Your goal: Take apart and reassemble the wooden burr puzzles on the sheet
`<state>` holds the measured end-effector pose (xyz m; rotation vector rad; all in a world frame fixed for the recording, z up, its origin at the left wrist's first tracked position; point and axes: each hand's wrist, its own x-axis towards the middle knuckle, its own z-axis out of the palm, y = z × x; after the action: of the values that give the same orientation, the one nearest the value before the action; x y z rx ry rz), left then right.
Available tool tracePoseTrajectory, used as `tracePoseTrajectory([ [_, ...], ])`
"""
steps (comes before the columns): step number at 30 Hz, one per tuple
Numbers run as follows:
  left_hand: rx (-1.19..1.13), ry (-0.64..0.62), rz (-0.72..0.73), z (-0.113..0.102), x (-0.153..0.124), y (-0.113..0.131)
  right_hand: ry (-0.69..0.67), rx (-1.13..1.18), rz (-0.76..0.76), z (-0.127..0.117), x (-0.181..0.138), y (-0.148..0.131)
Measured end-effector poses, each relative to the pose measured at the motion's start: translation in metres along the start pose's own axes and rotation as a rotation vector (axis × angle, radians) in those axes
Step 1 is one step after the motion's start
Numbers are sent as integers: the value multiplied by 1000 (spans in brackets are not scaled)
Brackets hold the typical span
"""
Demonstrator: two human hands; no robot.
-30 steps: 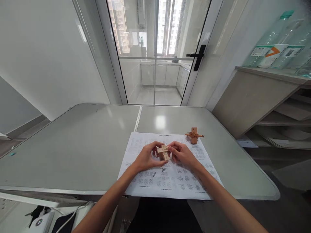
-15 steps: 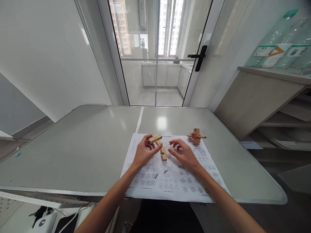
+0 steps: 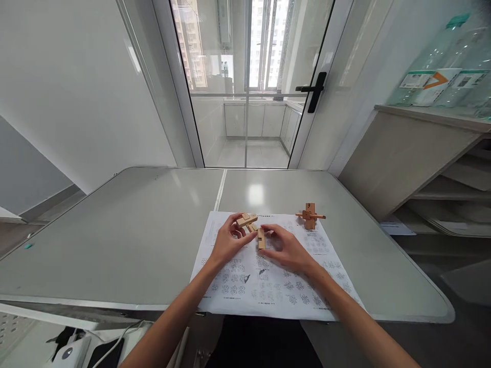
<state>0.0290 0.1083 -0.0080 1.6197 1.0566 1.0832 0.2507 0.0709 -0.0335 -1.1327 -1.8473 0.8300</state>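
Joined notched wooden puzzle pieces (image 3: 247,220) sit in my left hand (image 3: 229,240), its fingers closed round them over the paper. Just to the right, a single notched wooden block (image 3: 261,239) is gripped at its ends between the thumb and fingers of my right hand (image 3: 286,248). The two hands are close together, and the block is near the tip of my left thumb. Beneath them lies a printed sheet (image 3: 245,301) with rows of small line diagrams. My fingers partly hide the joined pieces.
An assembled wooden cross-shaped puzzle (image 3: 310,216) stands at the sheet's upper right edge. The grey table (image 3: 161,240) reaches to a glass door (image 3: 264,128). Plastic bottles (image 3: 441,76) stand on a shelf at right. A white device with cables (image 3: 71,352) is at lower left.
My right hand has moved left and closed on the single block, which now stands more upright. My left hand keeps the joined pieces in nearly the same place.
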Motion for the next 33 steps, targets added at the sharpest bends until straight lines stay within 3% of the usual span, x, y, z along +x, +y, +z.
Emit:
tracePoseTrajectory([
  [4,12,-17,-5,0,-1,2,87,235,90,-2,3,2],
  [9,29,-36,13,1,-2,3,82,385,185,-4,3,6],
  [15,94,-61,35,2,-4,5,212,69,28,-2,0,-2],
  [20,129,-113,44,3,-6,6,221,-131,-138,1,-1,-5],
  [33,154,-206,52,3,-8,9,177,-254,-271,2,-4,-2],
])
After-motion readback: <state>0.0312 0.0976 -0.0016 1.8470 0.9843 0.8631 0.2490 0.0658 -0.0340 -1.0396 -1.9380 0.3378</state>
